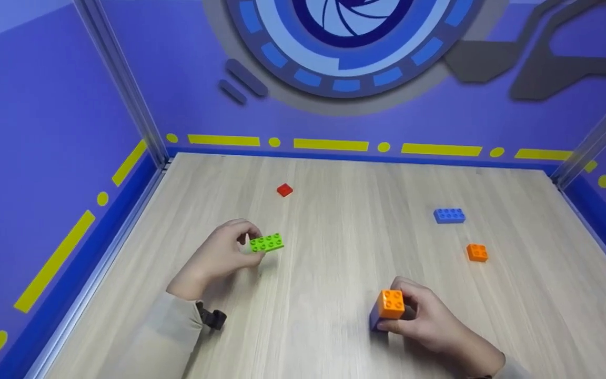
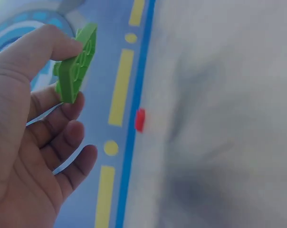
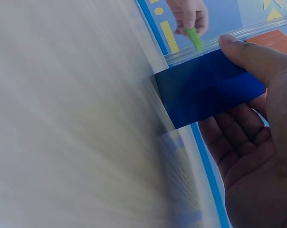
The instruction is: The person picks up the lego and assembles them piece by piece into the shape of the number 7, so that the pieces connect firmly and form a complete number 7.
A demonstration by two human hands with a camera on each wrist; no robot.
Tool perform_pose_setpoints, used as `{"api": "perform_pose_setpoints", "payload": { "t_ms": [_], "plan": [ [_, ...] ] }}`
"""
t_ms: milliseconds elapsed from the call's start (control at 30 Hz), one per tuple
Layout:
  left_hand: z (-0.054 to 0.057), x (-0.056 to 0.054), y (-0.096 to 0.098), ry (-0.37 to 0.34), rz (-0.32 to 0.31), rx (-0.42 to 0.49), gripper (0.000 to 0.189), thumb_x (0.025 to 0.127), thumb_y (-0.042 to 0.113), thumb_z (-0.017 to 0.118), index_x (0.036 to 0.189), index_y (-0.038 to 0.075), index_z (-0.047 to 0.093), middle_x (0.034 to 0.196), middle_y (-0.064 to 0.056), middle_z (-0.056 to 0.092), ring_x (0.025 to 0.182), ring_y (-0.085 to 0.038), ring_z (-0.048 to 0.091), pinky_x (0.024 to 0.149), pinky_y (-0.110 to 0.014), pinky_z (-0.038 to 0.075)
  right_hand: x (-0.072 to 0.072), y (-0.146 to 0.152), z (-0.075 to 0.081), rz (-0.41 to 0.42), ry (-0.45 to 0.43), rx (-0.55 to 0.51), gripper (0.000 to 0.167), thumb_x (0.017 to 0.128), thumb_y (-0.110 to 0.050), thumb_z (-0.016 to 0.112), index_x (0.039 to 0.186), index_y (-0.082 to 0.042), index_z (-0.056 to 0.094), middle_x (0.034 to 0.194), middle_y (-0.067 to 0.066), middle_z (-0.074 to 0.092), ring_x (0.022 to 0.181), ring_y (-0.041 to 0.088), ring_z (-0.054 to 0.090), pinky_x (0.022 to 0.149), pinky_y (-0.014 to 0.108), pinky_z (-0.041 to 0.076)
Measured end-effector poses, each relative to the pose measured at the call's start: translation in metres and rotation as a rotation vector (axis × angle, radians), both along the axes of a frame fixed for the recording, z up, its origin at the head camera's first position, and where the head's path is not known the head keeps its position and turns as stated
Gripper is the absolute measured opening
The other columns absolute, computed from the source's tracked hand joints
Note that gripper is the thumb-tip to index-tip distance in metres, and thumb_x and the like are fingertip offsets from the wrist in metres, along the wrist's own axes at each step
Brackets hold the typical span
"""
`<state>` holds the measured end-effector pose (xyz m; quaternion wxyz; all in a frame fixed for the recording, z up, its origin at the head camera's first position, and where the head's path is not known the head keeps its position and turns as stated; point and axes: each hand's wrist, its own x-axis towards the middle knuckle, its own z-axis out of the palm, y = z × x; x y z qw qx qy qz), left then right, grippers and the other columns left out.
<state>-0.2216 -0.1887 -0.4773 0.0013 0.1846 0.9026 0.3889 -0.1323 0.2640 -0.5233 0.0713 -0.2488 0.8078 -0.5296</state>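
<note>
The left hand (image 1: 219, 252) pinches a green eight-stud brick (image 1: 266, 242) by one end, off the worktop (image 1: 324, 210). The right hand (image 1: 432, 321), nearer me, grips an upright stack (image 1: 391, 304) with thumb on one side and fingers on the other. From the head I see mostly its orange four-stud top and a sliver of blue beneath; the right wrist view shows the long dark blue side, with a seam across it. I can't tell whether its foot touches the worktop. The left wrist view shows how thin the green brick is, and the lower fingers loosely bent, clear of it.

A small red brick (image 1: 284, 190) lies beyond the left hand, towards the back wall (image 1: 187, 105). Over to the right, past the right hand, lie a blue eight-stud brick (image 1: 449, 216) and, just nearer, an orange four-stud brick (image 1: 477, 252). The right hand's own fingers cover part of the stack.
</note>
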Motion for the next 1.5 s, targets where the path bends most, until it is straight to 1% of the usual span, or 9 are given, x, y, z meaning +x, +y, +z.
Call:
{"api": "perform_pose_setpoints", "payload": {
  "t_ms": [167,300,433,500,567,867,1100,1400,1500],
  "plan": [
    [0.012,0.012,0.018,0.072,-0.020,0.042,0.024,0.090,0.019,0.089,0.109,0.020,0.076,0.105,0.006,0.066,0.098,-0.018,0.056,0.086,-0.031,0.046,0.001,-0.001,0.000,0.000,0.000,0.003,0.034,0.090,-0.018,0.097,0.101,-0.016,0.065,0.102,0.006,0.063,0.098,0.015,0.061,0.088,0.026,0.052],
    [0.022,0.020,0.036,0.133,-0.080,0.061,0.023,0.090,0.017,0.088,0.109,0.018,0.075,0.104,0.005,0.067,0.097,-0.025,0.061,0.085,-0.033,0.051,0.002,-0.001,0.001,0.001,0.024,0.009,0.034,0.090,-0.018,0.097,0.100,-0.018,0.065,0.100,0.001,0.062,0.096,0.013,0.061,0.086,0.026,0.052],
    [0.027,0.028,0.056,0.149,-0.153,0.073,0.024,0.091,0.019,0.086,0.111,0.017,0.075,0.106,0.006,0.069,0.098,-0.028,0.064,0.086,-0.038,0.056,0.002,-0.001,0.004,-0.004,0.006,0.034,0.034,0.090,-0.021,0.097,0.101,-0.019,0.065,0.101,0.000,0.061,0.097,0.014,0.061,0.088,0.025,0.053],
    [0.029,0.032,0.066,0.154,-0.189,0.076,0.024,0.091,0.020,0.086,0.112,0.017,0.075,0.107,0.006,0.069,0.098,-0.023,0.063,0.087,-0.041,0.058,0.001,-0.001,0.005,-0.009,-0.013,0.046,0.034,0.091,-0.022,0.097,0.102,-0.019,0.065,0.102,0.000,0.062,0.099,0.014,0.061,0.089,0.025,0.053],
    [0.032,0.035,0.076,0.164,-0.223,0.074,0.025,0.091,0.020,0.086,0.113,0.016,0.075,0.107,0.006,0.070,0.099,-0.023,0.063,0.087,-0.041,0.058,0.000,-0.001,0.005,-0.011,-0.019,0.053,0.034,0.091,-0.023,0.097,0.102,-0.020,0.065,0.103,0.000,0.062,0.100,0.015,0.062,0.090,0.025,0.053],
    [0.046,0.045,0.112,0.213,-0.312,0.078,0.025,0.092,0.020,0.085,0.115,0.016,0.075,0.108,0.006,0.071,0.097,-0.013,0.058,0.084,-0.028,0.053,0.000,-0.001,0.004,-0.024,-0.016,0.071,0.033,0.090,-0.025,0.097,0.103,-0.022,0.067,0.103,0.000,0.063,0.099,0.013,0.062,0.089,0.025,0.054],
    [0.051,0.050,0.130,0.201,-0.343,0.106,0.028,0.092,0.021,0.086,0.118,0.016,0.075,0.110,0.005,0.071,0.096,-0.016,0.059,0.083,-0.025,0.050,0.002,0.000,0.002,-0.023,-0.001,0.060,0.032,0.091,-0.024,0.097,0.107,-0.023,0.069,0.104,-0.001,0.064,0.099,0.013,0.062,0.090,0.026,0.054],
    [0.053,0.053,0.148,0.230,-0.406,0.126,0.029,0.091,0.021,0.086,0.117,0.014,0.075,0.108,0.002,0.071,0.095,-0.017,0.060,0.082,-0.021,0.047,0.001,0.000,0.002,-0.035,0.010,0.046,0.035,0.088,-0.020,0.099,0.107,-0.022,0.070,0.103,-0.002,0.062,0.100,0.012,0.060,0.089,0.026,0.054],
    [0.050,0.055,0.154,0.228,-0.423,0.120,0.029,0.090,0.023,0.085,0.116,0.014,0.075,0.107,0.002,0.071,0.095,-0.013,0.059,0.082,-0.019,0.047,0.001,-0.001,0.002,-0.035,-0.014,0.059,0.037,0.089,-0.022,0.098,0.116,-0.020,0.073,0.110,0.001,0.065,0.106,0.011,0.062,0.094,0.024,0.056]
  ]
}}
